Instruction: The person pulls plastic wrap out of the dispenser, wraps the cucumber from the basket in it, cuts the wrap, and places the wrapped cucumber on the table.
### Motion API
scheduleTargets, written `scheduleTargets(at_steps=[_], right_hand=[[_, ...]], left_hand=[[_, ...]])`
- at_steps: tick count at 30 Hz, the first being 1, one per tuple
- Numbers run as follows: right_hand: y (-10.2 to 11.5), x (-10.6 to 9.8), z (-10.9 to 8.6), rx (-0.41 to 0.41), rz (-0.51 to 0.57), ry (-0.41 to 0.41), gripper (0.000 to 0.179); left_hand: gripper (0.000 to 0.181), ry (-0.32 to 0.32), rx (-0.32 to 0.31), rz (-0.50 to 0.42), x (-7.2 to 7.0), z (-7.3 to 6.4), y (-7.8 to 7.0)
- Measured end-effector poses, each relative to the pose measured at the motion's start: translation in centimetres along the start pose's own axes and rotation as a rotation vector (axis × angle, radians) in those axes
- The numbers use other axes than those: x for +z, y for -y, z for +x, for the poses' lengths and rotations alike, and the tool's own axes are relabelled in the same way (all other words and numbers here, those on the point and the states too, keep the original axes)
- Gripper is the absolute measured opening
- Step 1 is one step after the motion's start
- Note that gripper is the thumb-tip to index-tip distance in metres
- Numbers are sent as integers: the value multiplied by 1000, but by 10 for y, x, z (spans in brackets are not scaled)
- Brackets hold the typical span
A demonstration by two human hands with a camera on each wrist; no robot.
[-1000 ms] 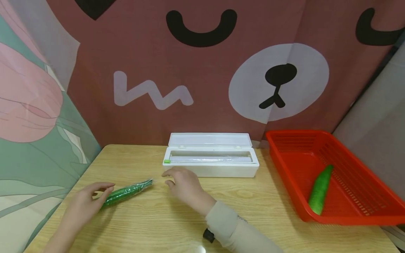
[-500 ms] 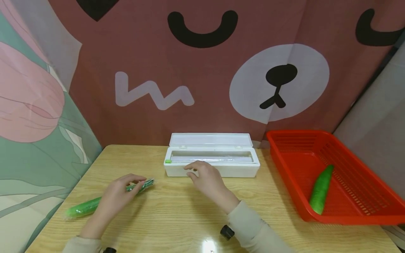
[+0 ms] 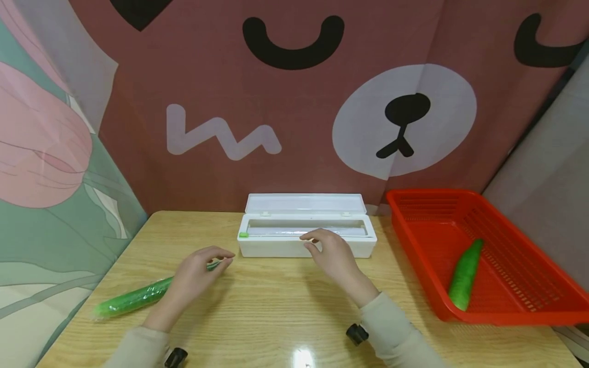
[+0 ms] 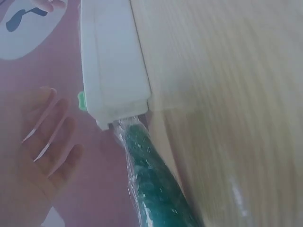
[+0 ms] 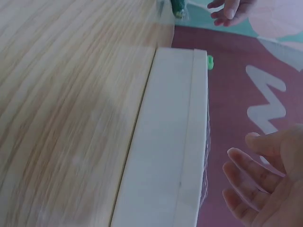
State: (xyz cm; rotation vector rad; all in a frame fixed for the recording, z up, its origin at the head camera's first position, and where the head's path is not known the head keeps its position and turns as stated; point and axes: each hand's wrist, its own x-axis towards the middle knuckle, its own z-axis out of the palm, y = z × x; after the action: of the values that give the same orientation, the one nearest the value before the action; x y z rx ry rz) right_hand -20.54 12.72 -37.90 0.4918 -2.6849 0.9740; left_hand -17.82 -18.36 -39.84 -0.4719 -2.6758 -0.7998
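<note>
A cucumber (image 3: pixel 131 299) wrapped in clear film lies slantwise on the left of the table. Over its far end hovers my left hand (image 3: pixel 195 273), fingers loosely bent and holding nothing; in the left wrist view the fingers (image 4: pixel 57 137) stand apart from the cucumber (image 4: pixel 154 184). A white cling film box (image 3: pixel 271 249) with its lid (image 3: pixel 306 203) raised stands at the back middle, the film roll (image 3: pixel 276 231) visible inside. In front of the box's right half is my right hand (image 3: pixel 338 258), relaxed and holding nothing; the right wrist view shows its fingers (image 5: pixel 251 179) spread beside the box (image 5: pixel 161 142).
A red plastic basket (image 3: pixel 416 276) stands at the right with an unwrapped-looking green cucumber (image 3: pixel 466 276) in it. A small green slider (image 3: pixel 244 235) sits at the box's left end. A printed curtain (image 3: pixel 303 117) hangs behind the wooden table (image 3: pixel 267 317).
Both hands have moved to the right, the left along the wrapped cucumber toward its far end, the right across the front of the box. The cucumber and box have stayed in place.
</note>
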Motion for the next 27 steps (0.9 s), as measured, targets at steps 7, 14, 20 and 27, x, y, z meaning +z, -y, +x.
scheduleTargets(at_steps=[7, 14, 20, 27], right_hand=[[-15, -15, -1, 9, 3, -67, 16], [-36, -26, -2, 25, -6, -104, 17], [-55, -32, 0, 23, -1, -152, 18], [-70, -40, 5, 22, 13, -188, 17]], left_hand=[[15, 43, 18, 2, 4, 12, -6], [14, 21, 44, -26, 8, 26, -7], [16, 19, 60, -53, 13, 39, -4], [17, 12, 90, -60, 19, 55, -6]])
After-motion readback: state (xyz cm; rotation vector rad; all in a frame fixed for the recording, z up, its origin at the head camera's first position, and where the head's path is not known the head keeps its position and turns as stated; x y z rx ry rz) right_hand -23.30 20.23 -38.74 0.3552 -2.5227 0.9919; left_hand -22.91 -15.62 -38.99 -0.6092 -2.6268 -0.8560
